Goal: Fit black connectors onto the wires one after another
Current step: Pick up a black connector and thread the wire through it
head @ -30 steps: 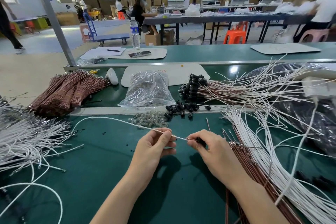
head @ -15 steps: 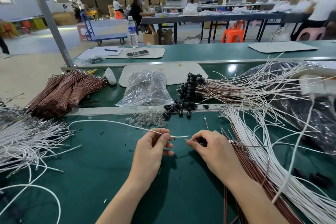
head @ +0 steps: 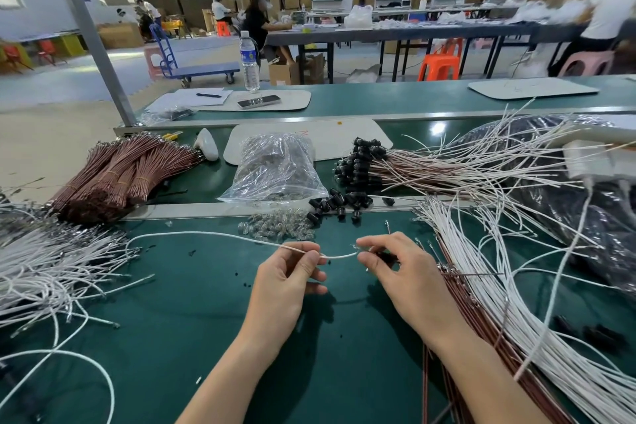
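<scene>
The water bottle (head: 249, 60) has a label too blurred to read. A clear plastic bag (head: 275, 169) holds small dark parts. Over the green table (head: 179, 303), the left hand (head: 289, 282) pinches a white wire (head: 206, 234). The right hand (head: 406, 279) grips a black connector (head: 385, 256) at the wire's end.

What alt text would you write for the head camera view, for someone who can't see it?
The left hand and right hand pinch one white wire between them over a green table, a black connector tucked in the right hand. Loose black connectors, a clear bag and heaps of white wires and brown wires lie around.
</scene>
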`<state>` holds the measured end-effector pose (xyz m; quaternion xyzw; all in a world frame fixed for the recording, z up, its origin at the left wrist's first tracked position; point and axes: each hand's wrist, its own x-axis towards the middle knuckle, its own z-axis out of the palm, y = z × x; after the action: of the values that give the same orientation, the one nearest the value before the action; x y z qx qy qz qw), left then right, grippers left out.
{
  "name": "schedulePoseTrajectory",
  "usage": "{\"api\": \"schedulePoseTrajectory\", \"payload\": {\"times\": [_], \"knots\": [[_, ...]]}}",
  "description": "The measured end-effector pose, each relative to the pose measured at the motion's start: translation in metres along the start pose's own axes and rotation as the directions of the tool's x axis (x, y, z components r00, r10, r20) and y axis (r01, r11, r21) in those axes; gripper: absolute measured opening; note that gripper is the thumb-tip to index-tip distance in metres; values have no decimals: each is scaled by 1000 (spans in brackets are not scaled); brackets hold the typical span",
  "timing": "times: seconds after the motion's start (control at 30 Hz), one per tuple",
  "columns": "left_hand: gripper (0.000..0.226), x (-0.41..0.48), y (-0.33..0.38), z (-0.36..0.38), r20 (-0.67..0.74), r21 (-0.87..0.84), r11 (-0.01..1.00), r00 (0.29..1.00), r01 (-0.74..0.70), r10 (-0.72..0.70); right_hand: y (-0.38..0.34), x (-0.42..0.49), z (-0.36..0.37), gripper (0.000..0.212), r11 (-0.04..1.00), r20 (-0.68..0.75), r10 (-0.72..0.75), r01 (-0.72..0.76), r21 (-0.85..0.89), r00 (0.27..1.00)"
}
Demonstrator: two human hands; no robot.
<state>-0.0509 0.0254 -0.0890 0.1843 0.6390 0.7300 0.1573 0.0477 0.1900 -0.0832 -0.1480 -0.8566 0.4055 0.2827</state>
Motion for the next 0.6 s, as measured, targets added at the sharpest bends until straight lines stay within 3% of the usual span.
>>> {"api": "schedulePoseTrajectory", "payload": {"times": [0.33, 0.6], "knots": [[9, -1, 1, 1, 11, -6, 1000, 1000, 2, -2, 0, -1, -1, 9, 1000, 45, -2, 3, -25, 999], [9, -3, 4, 2, 29, 11, 1000, 999, -23, 22, 1, -2, 0, 9, 994, -5, -3, 2, -108, 1000]]}}
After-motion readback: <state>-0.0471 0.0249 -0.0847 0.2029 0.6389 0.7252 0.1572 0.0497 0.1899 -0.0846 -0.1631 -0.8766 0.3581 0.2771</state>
